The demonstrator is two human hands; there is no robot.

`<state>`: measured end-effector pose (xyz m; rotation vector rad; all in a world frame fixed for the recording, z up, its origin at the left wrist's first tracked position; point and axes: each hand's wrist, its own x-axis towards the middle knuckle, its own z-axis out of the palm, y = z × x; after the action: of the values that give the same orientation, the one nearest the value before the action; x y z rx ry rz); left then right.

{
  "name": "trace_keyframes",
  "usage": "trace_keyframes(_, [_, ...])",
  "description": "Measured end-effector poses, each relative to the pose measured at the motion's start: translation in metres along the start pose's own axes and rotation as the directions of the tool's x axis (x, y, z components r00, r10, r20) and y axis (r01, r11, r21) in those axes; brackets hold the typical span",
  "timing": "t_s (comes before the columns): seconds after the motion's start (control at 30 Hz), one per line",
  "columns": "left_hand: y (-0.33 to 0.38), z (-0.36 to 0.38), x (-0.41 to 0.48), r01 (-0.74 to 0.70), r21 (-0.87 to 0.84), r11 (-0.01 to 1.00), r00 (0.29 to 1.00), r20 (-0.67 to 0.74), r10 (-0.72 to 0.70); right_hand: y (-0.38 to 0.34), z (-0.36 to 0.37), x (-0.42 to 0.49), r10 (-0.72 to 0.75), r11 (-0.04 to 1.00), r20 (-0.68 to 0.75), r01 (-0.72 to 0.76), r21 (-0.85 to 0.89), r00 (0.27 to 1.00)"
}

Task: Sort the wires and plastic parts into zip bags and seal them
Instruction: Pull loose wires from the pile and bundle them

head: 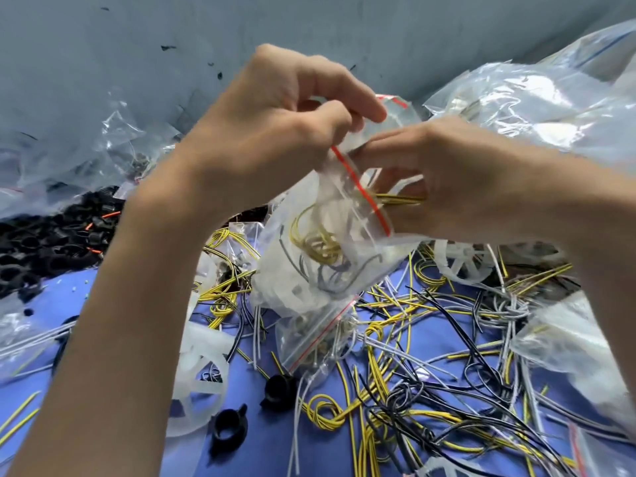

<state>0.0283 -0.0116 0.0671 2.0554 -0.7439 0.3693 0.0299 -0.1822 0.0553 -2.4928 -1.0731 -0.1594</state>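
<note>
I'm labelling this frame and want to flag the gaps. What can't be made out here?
Head view:
Fingertips of the right hand: hidden in the mouth of the zip bag, among the yellow wires it grips.
Seal under the left hand: covered by its pinching fingers.
Bag contents: blurred by cloudy plastic, uncountable.
Large clear bags: cut off by the right edge, washed by glare.
Black parts: cut off at the left edge, blurred.

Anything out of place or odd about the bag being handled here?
One thing: the yellow wires in the right hand poke out across the red-striped mouth of the clear plastic zip bag, which the left hand pinches at its top edge. It likely cannot seal while they cross the strip.
</note>
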Motion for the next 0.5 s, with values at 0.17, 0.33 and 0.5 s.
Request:
trace_keyframes(0.17, [0.000, -0.002, 0.000, 0.029, -0.096, 0.995, 0.998, -0.055, -0.034, -0.002, -0.001, -0.007, 0.049, 0.991, 0.205, -0.022, -0.132, 0.978])
trace_keyframes(0.33, [-0.001, 0.004, 0.001, 0.030, -0.030, 0.999, 0.999, -0.029, -0.030, -0.007, 0.013, 0.000, 0.016, 0.990, 0.135, 0.003, -0.139, 0.991])
trace_keyframes(0.5, [-0.008, -0.007, 0.000, 0.071, -0.068, 0.995, 0.989, -0.126, -0.079, -0.002, -0.008, -0.005, 0.071, 0.996, -0.018, -0.070, 0.056, 0.997])
